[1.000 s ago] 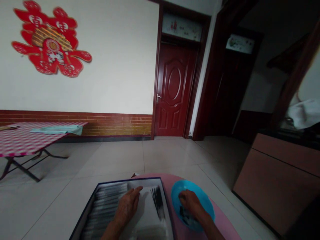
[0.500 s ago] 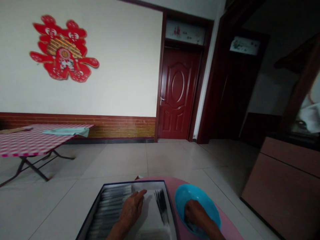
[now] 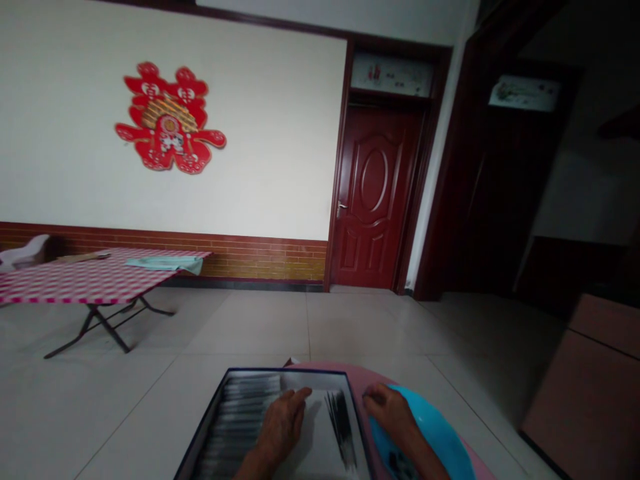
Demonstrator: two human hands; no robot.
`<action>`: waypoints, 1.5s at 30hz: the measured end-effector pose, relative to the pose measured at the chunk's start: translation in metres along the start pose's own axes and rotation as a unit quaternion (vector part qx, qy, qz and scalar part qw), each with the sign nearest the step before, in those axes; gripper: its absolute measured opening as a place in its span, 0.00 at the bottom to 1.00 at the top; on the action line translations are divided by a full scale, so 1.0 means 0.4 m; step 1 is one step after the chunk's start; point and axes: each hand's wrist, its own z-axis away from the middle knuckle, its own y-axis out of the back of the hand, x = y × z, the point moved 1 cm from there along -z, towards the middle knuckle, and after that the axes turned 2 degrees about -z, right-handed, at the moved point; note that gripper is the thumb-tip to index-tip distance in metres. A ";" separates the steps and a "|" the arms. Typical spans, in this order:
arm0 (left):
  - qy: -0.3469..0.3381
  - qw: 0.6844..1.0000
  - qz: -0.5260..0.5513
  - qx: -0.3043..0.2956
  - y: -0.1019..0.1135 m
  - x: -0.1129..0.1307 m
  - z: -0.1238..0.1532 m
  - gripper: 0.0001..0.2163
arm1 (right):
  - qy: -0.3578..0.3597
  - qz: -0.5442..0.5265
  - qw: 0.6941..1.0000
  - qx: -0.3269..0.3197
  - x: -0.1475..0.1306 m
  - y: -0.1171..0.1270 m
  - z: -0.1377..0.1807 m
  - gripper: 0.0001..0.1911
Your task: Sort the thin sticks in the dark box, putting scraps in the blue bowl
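Head view: left hand (image 3: 283,427) rests on the white sheet (image 3: 317,433) inside the box, its fingers (image 3: 295,402) extended and slightly apart, holding nothing visible. Right hand (image 3: 393,413) is curled narrow just above the bowl rim; whether its fingertips (image 3: 373,395) pinch anything small cannot be told.

Bunch of thin dark sticks (image 3: 340,420) lies on the sheet between the hands, just right of the left fingertips and not touching them. Its long axis runs roughly front to back, the far end tilted left. Left hand is nearer; right hand is farther, beyond the box wall.

Rows of similar dark sticks (image 3: 245,407) fill the left part of the box (image 3: 285,369). The material cannot be resolved. The box sits on a pink round top (image 3: 357,390). Blue bowl (image 3: 440,447) stands just right of the box, with dark items (image 3: 397,463) inside.

Farther out are a tiled floor (image 3: 250,327), a folding table (image 3: 85,280) with a checked cloth, and a red door (image 3: 373,200).
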 end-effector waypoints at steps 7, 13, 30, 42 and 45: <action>0.010 0.999 0.016 0.038 0.012 0.003 -0.003 0.16 | -0.138 -0.345 0.928 -0.030 -0.089 -0.239 0.006 0.17; 0.018 0.998 0.004 0.068 0.015 0.009 -0.008 0.14 | -0.208 -0.497 0.841 -0.052 -0.071 -0.304 0.032 0.21; 0.026 0.998 0.047 0.026 0.024 0.030 -0.012 0.14 | -0.056 -0.303 0.949 -0.065 -0.105 -0.288 0.045 0.16; 0.056 0.996 0.062 -0.020 0.029 0.035 -0.015 0.11 | -0.172 -0.401 0.899 -0.027 -0.076 -0.311 0.045 0.22; 0.049 0.998 0.043 -0.008 0.027 0.034 -0.014 0.11 | -0.177 -0.416 0.892 -0.026 -0.077 -0.306 0.053 0.25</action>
